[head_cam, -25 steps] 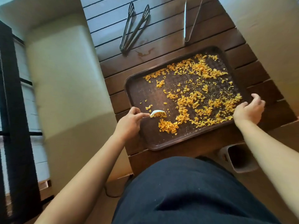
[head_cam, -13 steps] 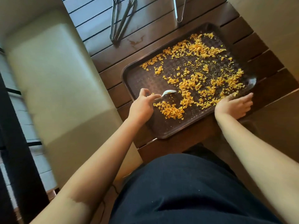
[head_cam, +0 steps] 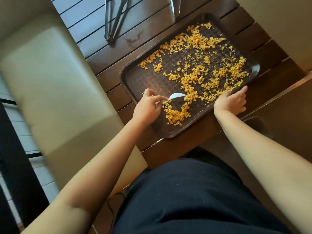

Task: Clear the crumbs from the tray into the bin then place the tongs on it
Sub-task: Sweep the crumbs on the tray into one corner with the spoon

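**Spoon in the crumbs, other hand at the tray edge**

On the far left stands a pale beige cushioned seat (head_cam: 55,92), beside the dark brown slatted wooden table (head_cam: 118,53). At the top of the table lie long metal tongs (head_cam: 113,22), and a second pair of metal tongs (head_cam: 175,7) lies more to the right, partly cut off by the frame; both lie off the tray. The dark brown rectangular plastic tray (head_cam: 143,81) lies on the table and carries many orange-yellow crumbs (head_cam: 199,65), with a small heap near its front edge. The left hand (head_cam: 147,107) has its grip pinching the handle of a small white plastic spoon (head_cam: 176,95), whose bowl touches the crumbs. The right hand (head_cam: 230,102) rests on the front rim of the tray, its fingers spread and nearly straight. Below the table's right corner a dark bin (head_cam: 258,127) is only dimly visible.
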The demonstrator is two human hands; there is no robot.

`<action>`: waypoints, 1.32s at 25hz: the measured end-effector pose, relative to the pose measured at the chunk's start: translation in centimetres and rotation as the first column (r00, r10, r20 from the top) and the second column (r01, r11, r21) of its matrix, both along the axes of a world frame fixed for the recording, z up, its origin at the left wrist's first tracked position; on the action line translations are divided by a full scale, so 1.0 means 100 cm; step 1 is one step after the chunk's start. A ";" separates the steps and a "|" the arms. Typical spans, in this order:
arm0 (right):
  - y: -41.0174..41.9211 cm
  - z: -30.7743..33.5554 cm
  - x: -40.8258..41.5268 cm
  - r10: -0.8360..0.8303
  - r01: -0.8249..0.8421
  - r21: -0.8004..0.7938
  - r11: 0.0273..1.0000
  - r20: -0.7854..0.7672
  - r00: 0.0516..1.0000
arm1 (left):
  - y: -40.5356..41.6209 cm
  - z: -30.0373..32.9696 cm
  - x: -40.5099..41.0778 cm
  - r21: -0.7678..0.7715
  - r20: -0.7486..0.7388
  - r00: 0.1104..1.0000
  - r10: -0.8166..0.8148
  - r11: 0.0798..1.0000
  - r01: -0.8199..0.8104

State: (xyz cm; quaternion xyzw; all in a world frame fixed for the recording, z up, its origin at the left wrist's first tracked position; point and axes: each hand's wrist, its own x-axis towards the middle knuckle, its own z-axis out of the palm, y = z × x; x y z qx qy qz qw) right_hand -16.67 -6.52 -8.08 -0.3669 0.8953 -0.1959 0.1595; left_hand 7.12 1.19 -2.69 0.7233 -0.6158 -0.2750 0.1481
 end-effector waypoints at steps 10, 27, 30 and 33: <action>-0.050 0.001 -0.028 0.033 -0.033 -0.033 0.999 0.004 0.999 | -0.006 0.011 -0.027 0.121 0.056 0.967 -0.247 0.963 0.239; -0.003 -0.006 -0.036 0.371 -0.381 -0.080 0.921 -0.118 0.921 | -0.007 0.009 -0.034 0.129 -0.073 0.957 -0.280 0.949 0.287; -0.003 -0.006 -0.034 0.373 -0.384 -0.085 0.919 -0.120 0.920 | 0.004 0.006 -0.010 0.015 -0.142 0.975 0.169 0.985 -0.169; -0.003 -0.006 -0.033 0.367 -0.378 -0.082 0.922 -0.125 0.922 | 0.005 0.003 0.005 -0.007 -0.162 0.837 0.523 0.848 -0.531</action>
